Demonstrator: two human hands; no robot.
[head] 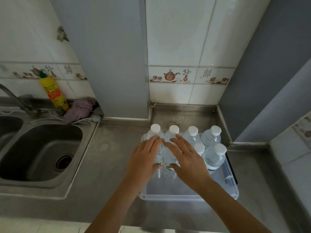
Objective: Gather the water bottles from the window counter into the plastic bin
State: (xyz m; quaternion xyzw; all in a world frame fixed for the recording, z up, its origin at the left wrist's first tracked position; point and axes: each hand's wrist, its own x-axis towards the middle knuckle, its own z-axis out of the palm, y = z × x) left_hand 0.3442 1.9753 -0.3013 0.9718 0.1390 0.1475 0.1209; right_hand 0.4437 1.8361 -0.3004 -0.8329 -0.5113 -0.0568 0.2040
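A clear plastic bin (190, 195) sits on the steel counter, right of the sink. Several clear water bottles with white caps stand upright inside it. My left hand (144, 158) wraps around the far-left bottle (155, 130). My right hand (186, 158) wraps around the bottle beside it (173, 131). Both of these bottles stand in the bin's far left part, touching each other. Other bottles (211, 137) fill the far right side, one (216, 155) nearer to me. The near half of the bin holds nothing.
A steel double sink (38, 153) with a tap (15, 96) lies to the left. Behind it stand a yellow detergent bottle (53, 91) and a purple cloth (79, 108). Tiled walls and a grey pillar close the back; a grey wall bounds the right.
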